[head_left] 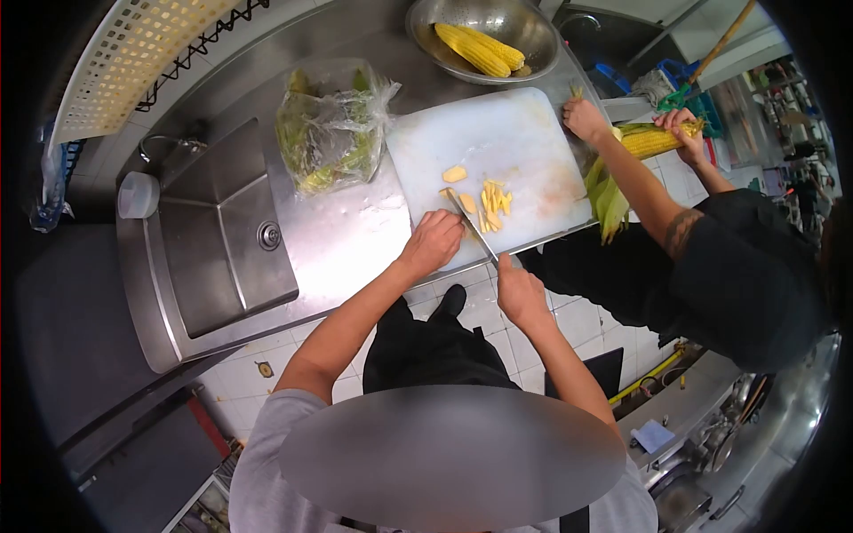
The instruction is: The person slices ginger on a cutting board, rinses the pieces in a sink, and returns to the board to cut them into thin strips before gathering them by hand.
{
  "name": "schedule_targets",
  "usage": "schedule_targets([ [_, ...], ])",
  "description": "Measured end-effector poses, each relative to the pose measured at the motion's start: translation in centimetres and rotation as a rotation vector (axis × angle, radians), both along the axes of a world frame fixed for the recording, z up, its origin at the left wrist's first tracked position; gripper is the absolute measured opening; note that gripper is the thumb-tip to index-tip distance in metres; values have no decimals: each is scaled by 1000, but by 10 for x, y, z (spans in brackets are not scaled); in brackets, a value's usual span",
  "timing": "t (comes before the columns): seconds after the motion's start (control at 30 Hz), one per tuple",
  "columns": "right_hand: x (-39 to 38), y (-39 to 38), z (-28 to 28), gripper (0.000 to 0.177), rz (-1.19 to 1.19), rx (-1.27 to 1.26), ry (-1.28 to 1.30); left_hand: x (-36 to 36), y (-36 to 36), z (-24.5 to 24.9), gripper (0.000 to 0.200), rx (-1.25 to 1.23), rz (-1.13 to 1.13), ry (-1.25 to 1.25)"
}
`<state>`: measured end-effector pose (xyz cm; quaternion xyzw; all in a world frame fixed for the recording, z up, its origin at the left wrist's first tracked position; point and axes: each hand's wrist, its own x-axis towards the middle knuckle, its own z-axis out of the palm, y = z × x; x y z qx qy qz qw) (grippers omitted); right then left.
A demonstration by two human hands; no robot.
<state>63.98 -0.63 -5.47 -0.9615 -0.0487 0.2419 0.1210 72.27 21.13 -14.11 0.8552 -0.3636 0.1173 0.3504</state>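
Observation:
On the white cutting board, my right hand grips the handle of a kitchen knife. The knife points away from me, its blade low over the board. Just left of the blade, the curled fingers of my left hand press down on a ginger piece, mostly hidden under them. A pale yellow ginger slice lies beyond the knife tip, and another slice sits close to the blade's right side. To the right is a small pile of cut ginger strips.
A plastic bag of green husks or corn lies left of the board, beside the steel sink. Behind stands a metal bowl holding corn cobs. At right, a co-worker's hands hold a partly husked corn cob.

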Motion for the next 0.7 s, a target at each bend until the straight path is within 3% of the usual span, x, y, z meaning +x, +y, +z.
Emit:
schedule_targets([
  [0.17,-1,4,33,22,-25,0,88,-2,3,-3,25,-36,4,-20],
  [0.27,2,10,-22,19,-79,152,-51,-3,1,-5,26,-33,16,-7],
  [0.33,13,7,-16,18,-79,220,-78,-2,4,1,24,-45,11,42],
  [0.43,15,-3,1,20,-133,358,-166,5,4,-4,20,-286,119,222],
  [0.53,22,-15,15,23,-175,397,-227,26,-1,2,18,-230,352,303],
  [0.63,28,-21,29,17,-215,343,-213,52,-15,10,19,-119,150,205],
  [0.7,28,-24,30,17,-237,335,-232,61,-22,18,20,89,71,353],
])
